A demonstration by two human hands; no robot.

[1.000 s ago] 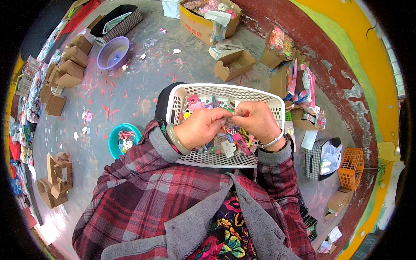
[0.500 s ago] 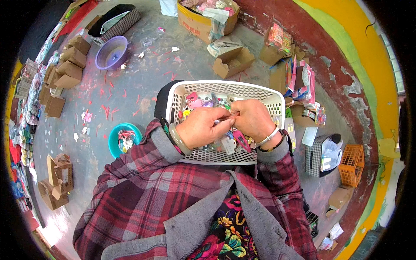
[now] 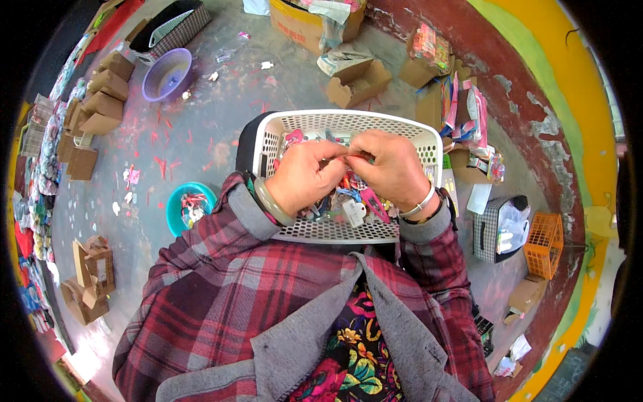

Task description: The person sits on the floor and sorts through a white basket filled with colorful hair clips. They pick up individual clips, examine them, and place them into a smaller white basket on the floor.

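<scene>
Over a white perforated plastic basket (image 3: 422, 124), my two hands meet with their fingertips together. Thumb and fingers of my left hand (image 3: 301, 175) are pinched shut, and my right hand (image 3: 392, 169) is closed in the same way beside it. A small red strip (image 3: 362, 157) shows between the fingertips; most of it is hidden by the fingers. Small colourful items fill the basket below, among them a pink loop-shaped piece (image 3: 374, 204) and a white tag (image 3: 353, 213) just under my hands.
A teal basin (image 3: 175, 213) holding small items stands left of the basket, with a purple basin (image 3: 167, 75) farther off. Cardboard boxes (image 3: 359, 82), a checked bin (image 3: 487, 231) and an orange crate (image 3: 542, 246) stand around. Red scraps (image 3: 161, 166) litter the floor.
The basket and my hands sit slightly higher in the picture. My hands remain pinched together, turned a little, and more of the red strip shows between them.
</scene>
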